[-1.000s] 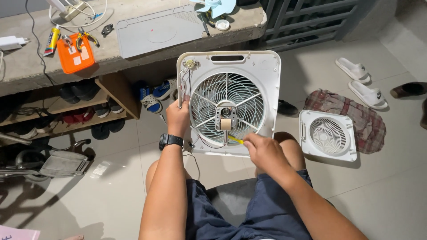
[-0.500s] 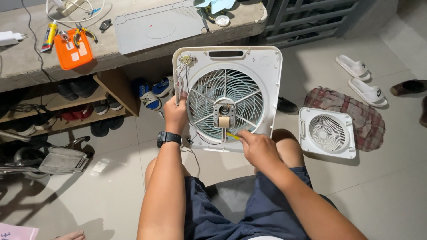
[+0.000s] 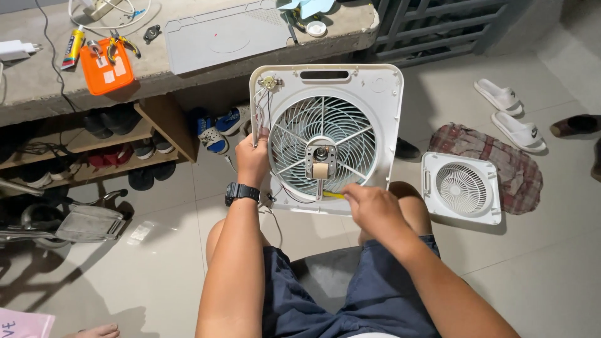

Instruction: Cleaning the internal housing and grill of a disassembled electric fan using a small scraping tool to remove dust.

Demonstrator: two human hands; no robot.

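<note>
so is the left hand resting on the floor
No, the left hand grips the left edge of the upright white fan housing, well above the tiled floor.

A home entryway used as a makeshift repair spot — tiled floor (image 3: 538,275), a wooden shoe shelf (image 3: 94,150) at left, white slippers (image 3: 510,116) upper right, and a concrete tabletop (image 3: 37,81) along the top carrying pliers (image 3: 122,42) and a glue tube (image 3: 72,47).

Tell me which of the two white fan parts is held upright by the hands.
The large fan housing, gripped by the left hand; the smaller grille lies flat on the floor.
</note>
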